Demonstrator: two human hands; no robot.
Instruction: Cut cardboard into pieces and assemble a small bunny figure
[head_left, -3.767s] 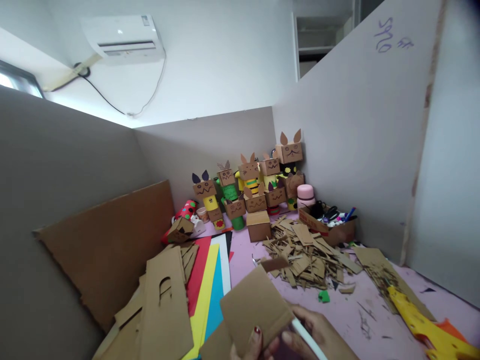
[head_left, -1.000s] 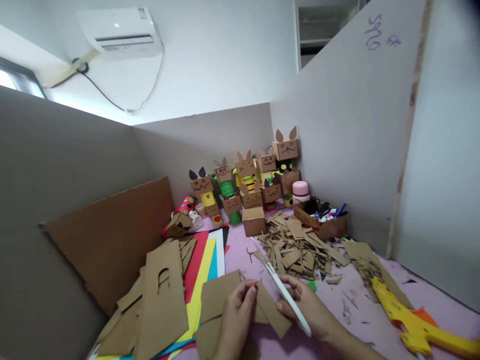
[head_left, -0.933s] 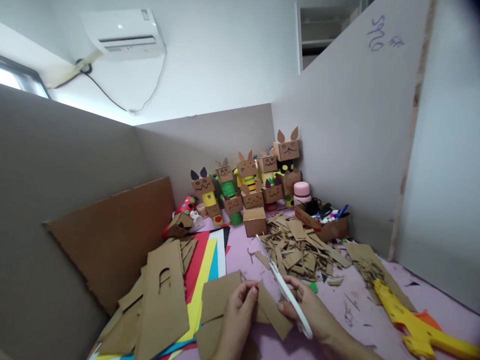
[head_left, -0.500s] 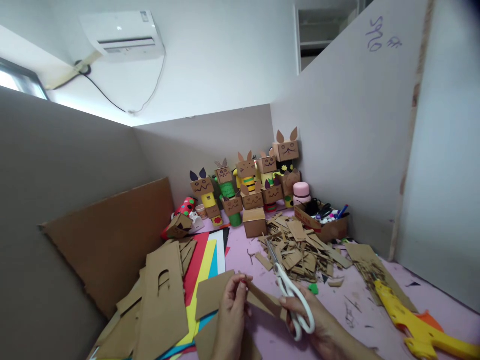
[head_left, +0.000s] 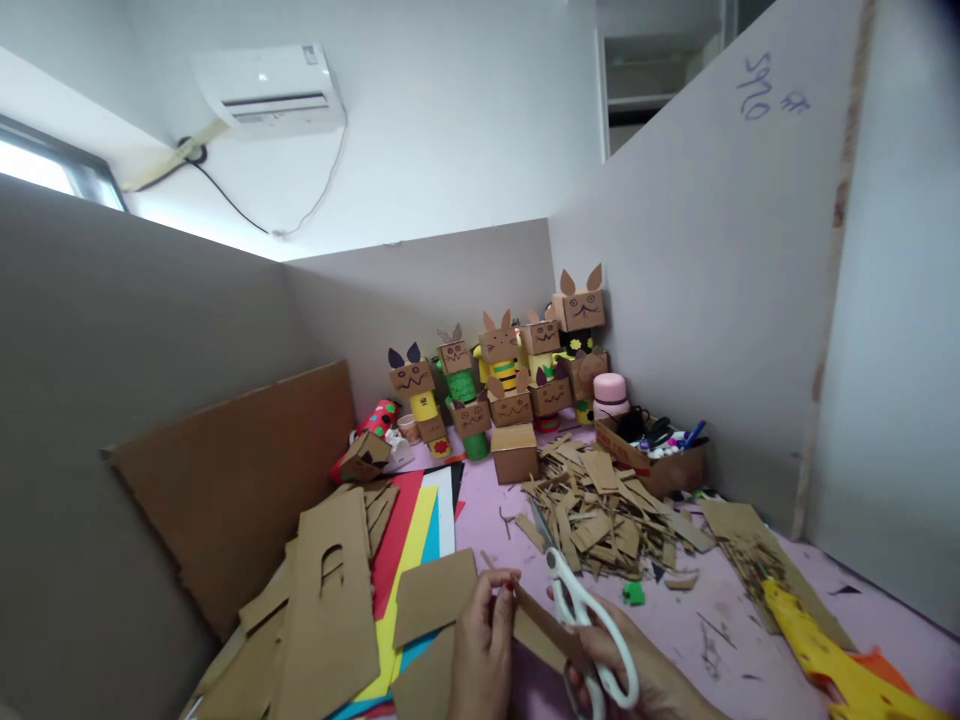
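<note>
My left hand [head_left: 482, 640] is closed, its thumb and fingers pinching the upper end of a narrow brown cardboard piece [head_left: 551, 622]. The strip slants down to the right, and its lower end reaches the fingers of my right hand [head_left: 626, 655]. That hand is wrapped round white-handled scissors [head_left: 616, 650], whose blades point up and away towards a heap of cardboard scraps [head_left: 600, 515]. Flat cardboard pieces [head_left: 433, 597] lie just left of my left hand, over coloured paper sheets [head_left: 405, 545].
Cardboard box-head figures [head_left: 510, 405] stand at the back behind a small plain box [head_left: 515, 455]. An open carton of pens [head_left: 664, 465] is at the back right, a yellow glue gun [head_left: 817, 650] at front right. Large cardboard sheets [head_left: 330, 640] lie left; grey partitions [head_left: 705, 270] enclose the table.
The whole view has shifted slightly, so things appear lower and further right. Both hands keep their holds on the cardboard strip and scissors, and the scissor blades show less now.
</note>
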